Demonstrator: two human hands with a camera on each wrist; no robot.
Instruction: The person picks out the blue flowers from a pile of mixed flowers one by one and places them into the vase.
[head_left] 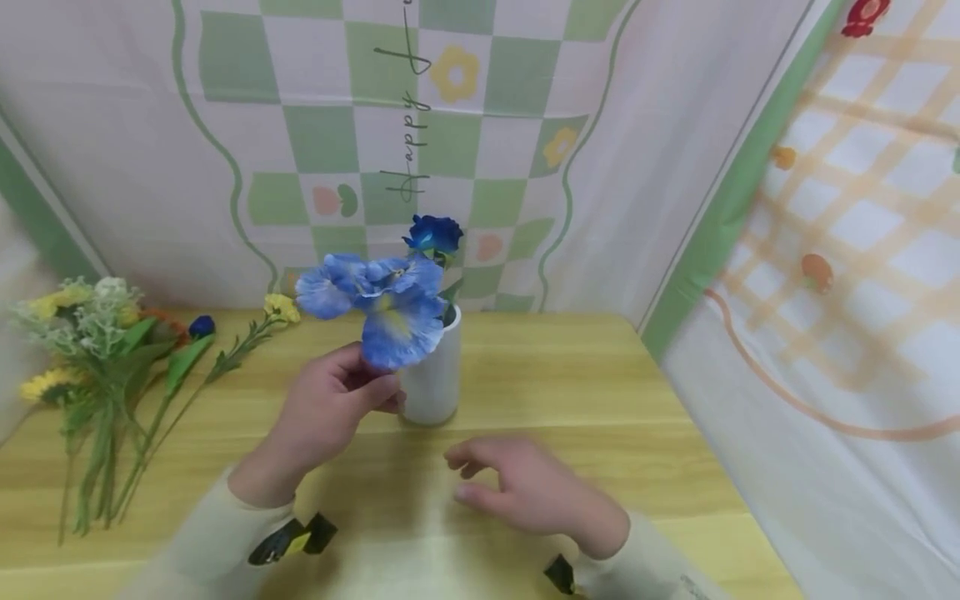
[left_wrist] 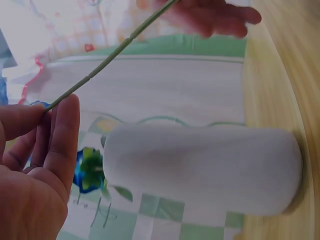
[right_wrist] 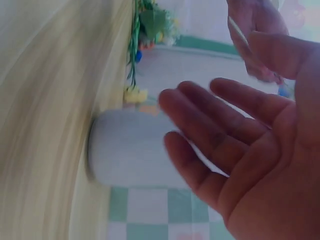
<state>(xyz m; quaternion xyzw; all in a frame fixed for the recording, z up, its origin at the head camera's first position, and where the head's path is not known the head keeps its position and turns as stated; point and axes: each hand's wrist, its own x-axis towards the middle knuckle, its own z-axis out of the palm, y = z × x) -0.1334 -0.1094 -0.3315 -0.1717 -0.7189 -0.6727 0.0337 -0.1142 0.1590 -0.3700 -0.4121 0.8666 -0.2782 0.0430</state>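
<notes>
your left hand (head_left: 318, 408) pinches the green stem (left_wrist: 111, 57) of a light blue flower (head_left: 401, 321) between thumb and fingertips, high up just under the petals; that grip likely stops the broad bloom from flopping and leaves the length of stem below free. the flower is in the air, in front of the white vase (head_left: 435, 383) and a little to its left, its petals overlapping the rim in the head view. your right hand (head_left: 528, 483) holds nothing, its fingers loosely spread near the vase's foot without touching it, perhaps placed there to have both stem and vase in easy reach. the vase stands upright on the table (head_left: 570, 375), tall and narrow enough, it seems, to prop the dark blue flower (head_left: 435, 234) in its mouth. off to your left, more flowers (head_left: 101, 325) lie with stems toward you, which probably makes each easy to take by its stem.
</notes>
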